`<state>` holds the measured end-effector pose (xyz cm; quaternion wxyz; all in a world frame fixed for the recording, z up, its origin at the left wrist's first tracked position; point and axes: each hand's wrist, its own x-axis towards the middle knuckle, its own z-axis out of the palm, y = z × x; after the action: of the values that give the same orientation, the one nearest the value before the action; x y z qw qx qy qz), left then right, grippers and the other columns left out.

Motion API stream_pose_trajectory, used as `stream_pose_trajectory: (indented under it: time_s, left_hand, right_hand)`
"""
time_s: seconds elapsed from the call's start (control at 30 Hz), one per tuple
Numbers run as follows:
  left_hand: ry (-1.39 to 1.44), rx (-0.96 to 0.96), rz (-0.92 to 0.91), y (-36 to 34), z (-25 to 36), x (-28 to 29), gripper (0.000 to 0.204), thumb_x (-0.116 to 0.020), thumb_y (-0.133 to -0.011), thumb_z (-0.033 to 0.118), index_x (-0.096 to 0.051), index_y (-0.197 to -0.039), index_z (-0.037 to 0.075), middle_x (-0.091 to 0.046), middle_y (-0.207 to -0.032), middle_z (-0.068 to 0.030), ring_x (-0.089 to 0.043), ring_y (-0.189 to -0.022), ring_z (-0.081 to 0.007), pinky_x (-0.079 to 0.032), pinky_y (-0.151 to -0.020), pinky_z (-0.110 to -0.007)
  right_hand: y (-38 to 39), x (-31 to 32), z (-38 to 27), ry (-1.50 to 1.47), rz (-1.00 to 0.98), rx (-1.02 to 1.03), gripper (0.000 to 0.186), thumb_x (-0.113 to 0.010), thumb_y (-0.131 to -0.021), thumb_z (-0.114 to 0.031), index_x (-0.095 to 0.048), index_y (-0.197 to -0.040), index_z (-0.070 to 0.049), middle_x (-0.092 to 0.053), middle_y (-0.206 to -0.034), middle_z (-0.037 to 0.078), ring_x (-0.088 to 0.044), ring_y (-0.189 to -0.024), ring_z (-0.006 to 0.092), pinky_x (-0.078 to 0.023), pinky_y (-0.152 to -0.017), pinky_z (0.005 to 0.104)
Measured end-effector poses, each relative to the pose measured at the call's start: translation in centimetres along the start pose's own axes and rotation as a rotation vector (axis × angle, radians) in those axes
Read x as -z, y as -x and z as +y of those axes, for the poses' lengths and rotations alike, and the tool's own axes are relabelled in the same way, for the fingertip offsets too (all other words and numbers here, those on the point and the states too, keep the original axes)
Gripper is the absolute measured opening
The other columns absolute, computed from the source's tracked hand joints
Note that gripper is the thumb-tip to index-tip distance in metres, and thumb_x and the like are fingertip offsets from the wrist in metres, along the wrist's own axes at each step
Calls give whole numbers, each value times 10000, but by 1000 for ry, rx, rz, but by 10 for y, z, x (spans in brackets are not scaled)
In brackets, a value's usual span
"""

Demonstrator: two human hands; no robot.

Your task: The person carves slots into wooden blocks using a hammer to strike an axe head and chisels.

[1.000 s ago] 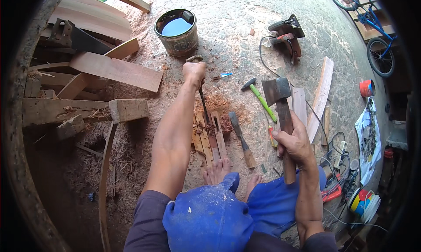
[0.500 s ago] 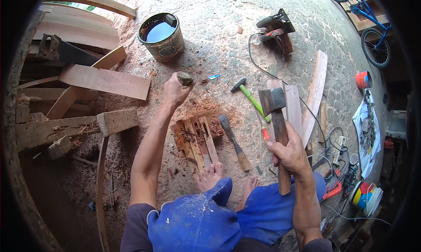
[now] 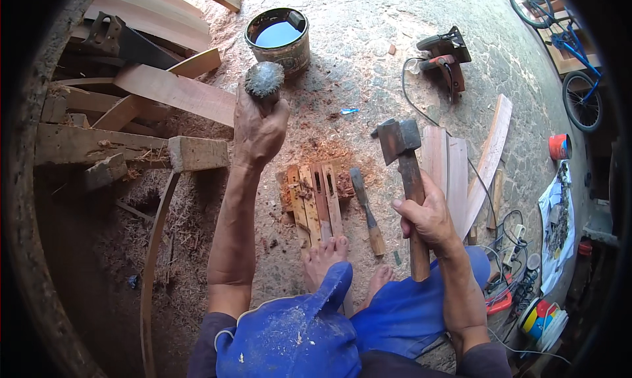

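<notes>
My left hand point(image 3: 260, 131) is closed around a tool whose round, frayed grey end point(image 3: 264, 79) sticks up from the fist; its lower part is hidden. In my right hand point(image 3: 431, 213) is a hatchet point(image 3: 409, 174), gripped by its wooden handle with the steel head upward. Between and below the hands lie several narrow wood strips point(image 3: 320, 210) side by side, two of them with slots cut in. My bare foot point(image 3: 324, 254) presses on their near ends. A wood-handled chisel point(image 3: 367, 210) rests on the ground just right of the strips.
A bucket of liquid point(image 3: 296, 52) stands beyond my left hand. Planks point(image 3: 178, 91), a handsaw point(image 3: 131, 42) and a timber beam point(image 3: 194, 154) crowd the left. A corded circular saw point(image 3: 447, 62), curved boards point(image 3: 486, 161) and tangled cables point(image 3: 510, 259) lie to the right.
My left hand has risen closer to the camera, turning the tool's frayed end into view. The hatchet has shifted slightly left, and now covers most of the green-handled hammer. The whole view has swung a little.
</notes>
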<state>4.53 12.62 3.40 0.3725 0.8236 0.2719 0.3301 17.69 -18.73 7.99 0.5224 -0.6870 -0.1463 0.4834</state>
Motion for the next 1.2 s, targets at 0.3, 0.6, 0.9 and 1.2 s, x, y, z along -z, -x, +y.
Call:
stream_pose_trajectory:
  time_s: [0.3,0.6,0.9,1.2]
  left_hand:
    - [701,100,148,70,63,-8,424,-811,-882,103,-543,-1190,-12,-658,-892,-22,-646,-801,-98,-588,-710,-241]
    - [583,173,212,97,45,-31,206,-778,-864,78,-622,-733,47,-599,-650,21,-571,-590,-105,-470,-589,-318]
    - [564,149,226,96,21,-33,242,-771,-851,126,-597,-704,44,-566,-610,2,-525,-544,-123,-436,-554,-327]
    - [315,-94,51,107,49,-58,222,-759,-843,63,-590,-698,56,-552,-620,40,-506,-585,-72,-434,-558,-310]
  right_hand:
    - [28,-7,-1,-43,-25,51,767,-676,-881,-52,-308,-1553,-19,-562,-708,-1,-523,-466,77,-437,-410,247]
    - [44,-7,10,-32,9,49,788,-685,-883,-67,-291,-1564,-33,-552,-707,2,-519,-458,82,-437,-407,254]
    - [44,-7,14,-39,20,56,805,-685,-885,-69,-275,-1578,-51,-558,-730,4,-521,-462,83,-445,-417,247]
    - [56,-34,-25,198,14,489,658,-711,-889,-65,-399,-1466,-13,-582,-819,25,-602,-645,102,-500,-538,269]
